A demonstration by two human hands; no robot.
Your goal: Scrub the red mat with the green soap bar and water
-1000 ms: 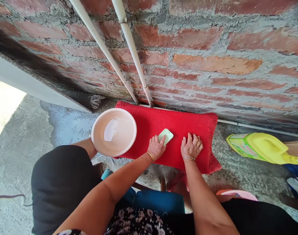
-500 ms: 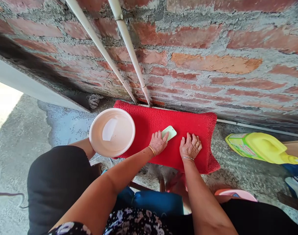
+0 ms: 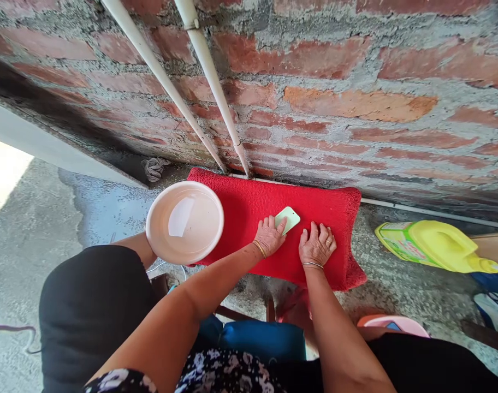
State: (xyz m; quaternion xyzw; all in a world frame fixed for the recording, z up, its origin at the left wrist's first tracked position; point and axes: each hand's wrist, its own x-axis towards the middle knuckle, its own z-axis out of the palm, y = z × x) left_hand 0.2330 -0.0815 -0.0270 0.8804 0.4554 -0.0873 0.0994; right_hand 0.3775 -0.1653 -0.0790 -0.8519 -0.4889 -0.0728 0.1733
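A thick red mat [image 3: 241, 202] lies spread in front of me, its pile looped at the ends. My left hand [image 3: 270, 234] is closed on a pale green scrubbing brush [image 3: 290, 216], flat-backed with a small hole near one end. The brush's underside faces the mat and is hidden. To its right, my right hand [image 3: 316, 244] presses on the mat with fingers spread, holding nothing. A pale pink basin [image 3: 149, 224] of water overlaps the mat's left end.
A brick wall [image 3: 359, 106] with two white pipes [image 3: 208, 65] rises behind the mat. On the right lies a yellow jug [image 3: 441, 245], and a pink tub [image 3: 404, 323] stands nearer me. A crumpled rag [image 3: 154, 168] is on the floor behind the basin.
My left hand has slid the brush slightly right and away from me across the mat. My right hand stays in place on the mat. The view has shifted slightly.
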